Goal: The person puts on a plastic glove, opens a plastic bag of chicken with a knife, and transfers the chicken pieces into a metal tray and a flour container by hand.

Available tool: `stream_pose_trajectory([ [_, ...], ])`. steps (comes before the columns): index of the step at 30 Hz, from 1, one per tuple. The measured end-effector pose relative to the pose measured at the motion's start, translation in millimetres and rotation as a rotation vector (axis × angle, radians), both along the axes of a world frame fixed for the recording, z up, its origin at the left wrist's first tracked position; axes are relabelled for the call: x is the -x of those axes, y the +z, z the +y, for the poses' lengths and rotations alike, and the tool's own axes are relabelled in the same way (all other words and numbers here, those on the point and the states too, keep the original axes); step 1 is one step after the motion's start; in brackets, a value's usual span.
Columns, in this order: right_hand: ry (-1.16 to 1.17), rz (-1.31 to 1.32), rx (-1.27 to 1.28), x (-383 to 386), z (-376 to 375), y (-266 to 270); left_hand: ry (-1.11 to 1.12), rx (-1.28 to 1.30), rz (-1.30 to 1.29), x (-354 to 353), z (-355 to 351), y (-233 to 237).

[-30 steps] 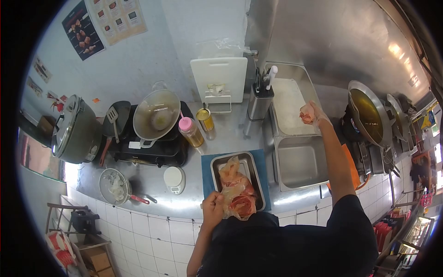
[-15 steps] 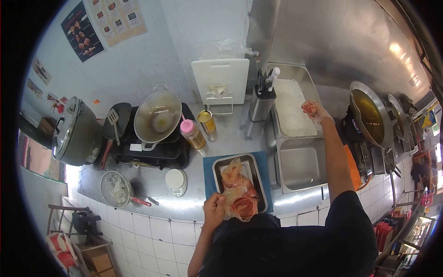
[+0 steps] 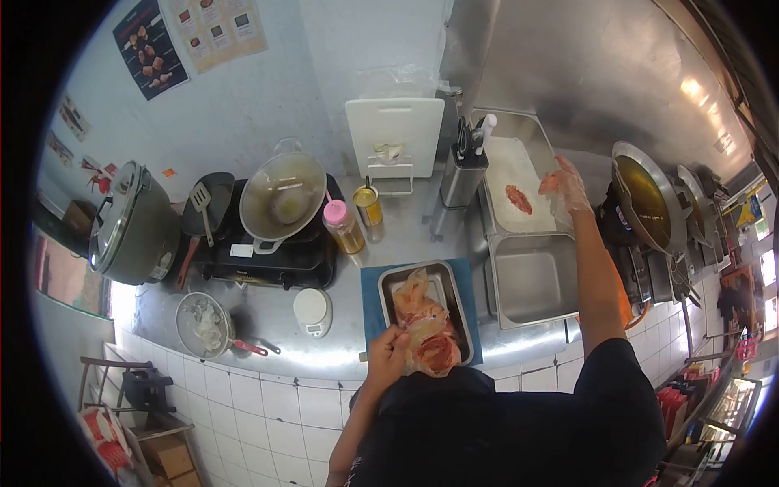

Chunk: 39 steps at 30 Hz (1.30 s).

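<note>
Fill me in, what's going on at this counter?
A person's left hand grips a clear plastic bag of raw meat, which lies over a metal tray on a blue cloth. The right hand, in a clear plastic glove, is at the right side of a steel pan of white powder. One piece of meat lies on the powder. Can't tell whether the right hand holds more.

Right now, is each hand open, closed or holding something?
Left hand: closed on the bag of meat.
Right hand: gloved, near loose meat; open or closed can't be told.
</note>
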State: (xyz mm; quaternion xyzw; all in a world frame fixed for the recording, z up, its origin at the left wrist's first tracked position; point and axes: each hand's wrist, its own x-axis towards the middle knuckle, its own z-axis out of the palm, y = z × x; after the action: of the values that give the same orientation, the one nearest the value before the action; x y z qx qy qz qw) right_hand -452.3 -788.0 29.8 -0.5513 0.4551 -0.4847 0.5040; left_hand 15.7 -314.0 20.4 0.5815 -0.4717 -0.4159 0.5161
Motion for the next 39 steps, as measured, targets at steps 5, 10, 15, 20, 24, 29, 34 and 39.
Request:
stream_pose_trajectory([
  [5,0.119,0.172,-0.034,-110.0,145.0,110.5,0.016,0.021,-0.009,4.5,1.0,7.5],
  [10,1.012,0.312,-0.254,-183.6,294.8,148.1,-0.015,0.055,0.132,12.0,7.7,-7.4],
  [15,0.909,0.772,0.350,-254.7,402.6,66.8,-0.043,0.077,0.067,21.7,16.2,7.7],
  [20,0.940,1.117,0.507,-251.8,439.3,-8.6,-0.106,0.140,0.005,28.9,21.5,18.9],
  [24,0.839,1.173,0.533,-247.5,456.7,-59.0,-0.140,0.150,0.035,33.4,23.9,25.1],
  [29,0.633,1.100,0.646,-248.7,467.2,-58.5,-0.155,0.169,0.024,33.6,29.6,23.8],
  [34,0.901,1.239,0.454,-248.1,459.1,-41.7,-0.134,0.120,0.060,28.8,30.2,20.8],
  [39,0.924,1.219,0.442,-248.1,455.1,-41.5,-0.151,0.152,0.028,30.9,31.6,20.7],
])
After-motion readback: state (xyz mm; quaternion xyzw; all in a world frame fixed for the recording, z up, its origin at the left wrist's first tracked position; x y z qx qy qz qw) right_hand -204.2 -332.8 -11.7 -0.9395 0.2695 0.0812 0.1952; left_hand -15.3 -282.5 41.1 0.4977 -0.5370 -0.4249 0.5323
